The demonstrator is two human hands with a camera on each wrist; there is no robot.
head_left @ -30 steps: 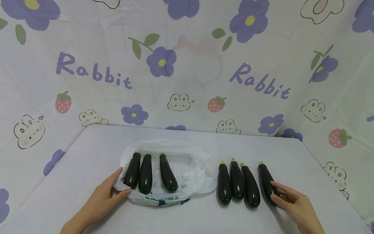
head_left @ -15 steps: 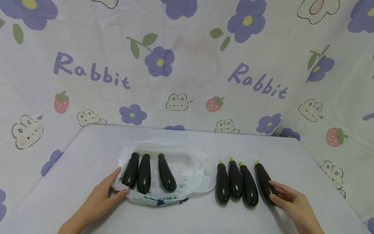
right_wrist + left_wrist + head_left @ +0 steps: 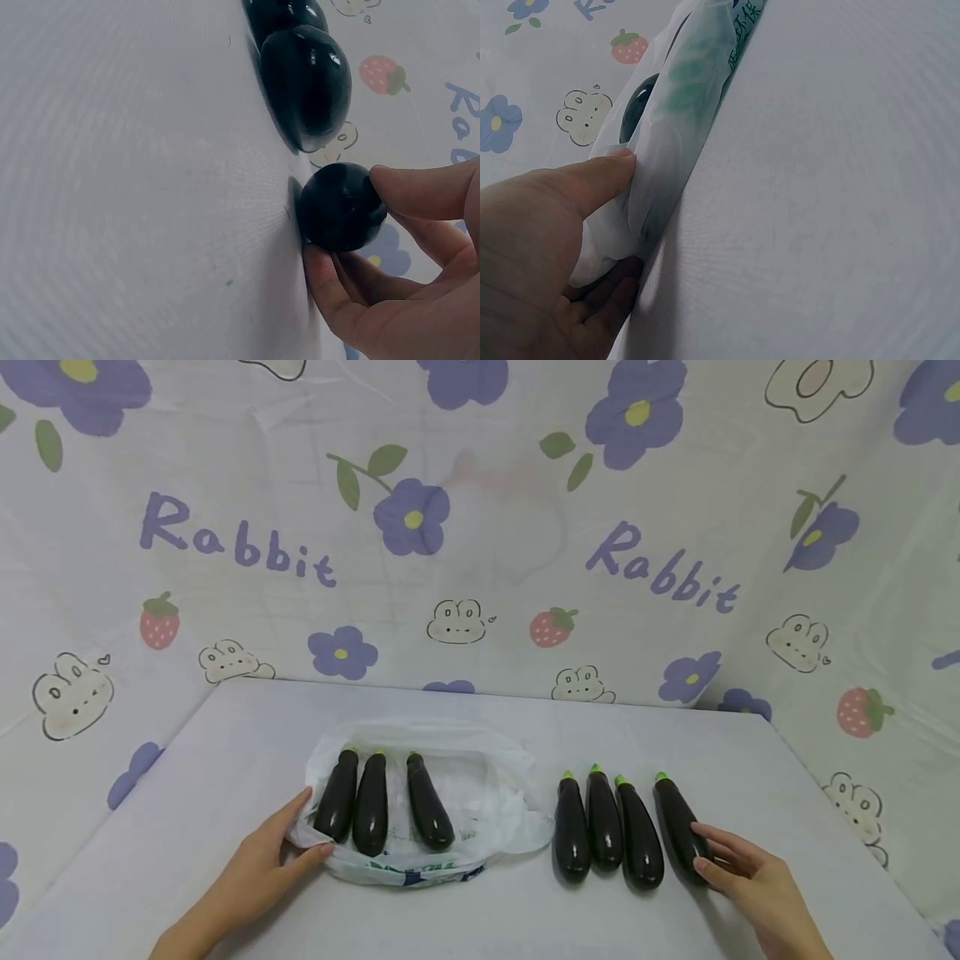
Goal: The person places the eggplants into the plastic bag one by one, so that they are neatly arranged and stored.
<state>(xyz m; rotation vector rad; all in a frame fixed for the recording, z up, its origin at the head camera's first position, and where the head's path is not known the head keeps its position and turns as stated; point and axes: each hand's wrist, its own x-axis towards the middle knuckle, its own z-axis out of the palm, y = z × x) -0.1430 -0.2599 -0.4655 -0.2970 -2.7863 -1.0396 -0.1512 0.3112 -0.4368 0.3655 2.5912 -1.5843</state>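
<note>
A white plastic bag lies open on the white table, with three dark eggplants inside it. My left hand grips the bag's left edge; in the left wrist view, the thumb presses on the film from above and the fingers are partly hidden behind it. To the right of the bag, three eggplants lie side by side. Farthest right is one more eggplant, held near its thick end by my right hand. The right wrist view shows thumb and fingers around that rounded end, close to the tabletop.
Behind the table hangs a white curtain printed with flowers, strawberries, rabbits and lettering. It also runs along the left and right sides. The bag's right handle part reaches nearly to the loose eggplants.
The whole head view has shifted very slightly. Both hands, the bag and the eggplants keep their places.
</note>
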